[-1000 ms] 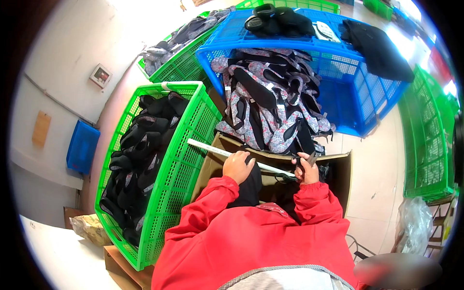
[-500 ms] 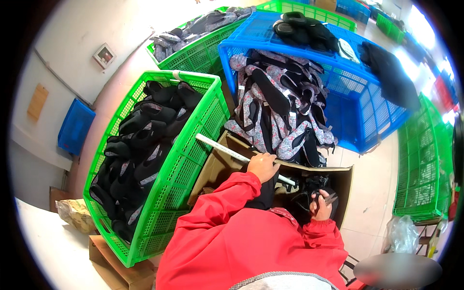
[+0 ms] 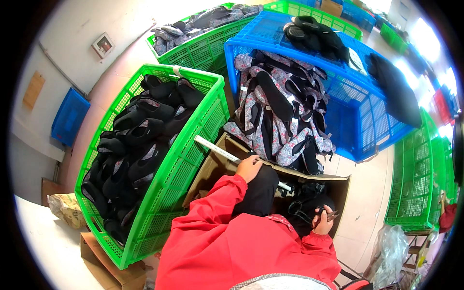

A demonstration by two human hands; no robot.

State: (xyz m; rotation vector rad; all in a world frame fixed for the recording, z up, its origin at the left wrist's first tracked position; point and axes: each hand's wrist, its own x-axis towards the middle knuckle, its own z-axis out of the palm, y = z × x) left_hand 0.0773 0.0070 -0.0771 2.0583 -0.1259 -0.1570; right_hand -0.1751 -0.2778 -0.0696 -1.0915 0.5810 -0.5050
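My left hand lies over the white rod, at the upper edge of my black-clad knee. Its fingertips are out of sight, so I cannot tell whether it grips anything. Lower right, my right hand is closed around small dark thread snips, whose tips stick out to the right. Beside that hand, black material is hard to make out in the shadow of the cardboard box. The rod crosses this box. Just beyond it lies a heap of floral shoes with black soles.
On the left a green crate holds many black shoes. The floral heap spills from a tipped blue crate with black shoes on top. More green crates stand at the right; a clear plastic bag lies below them.
My left hand has shifted left along the rod, baring more of my knee. The right hand with the snips has lowered a little. The whole view has tilted slightly.
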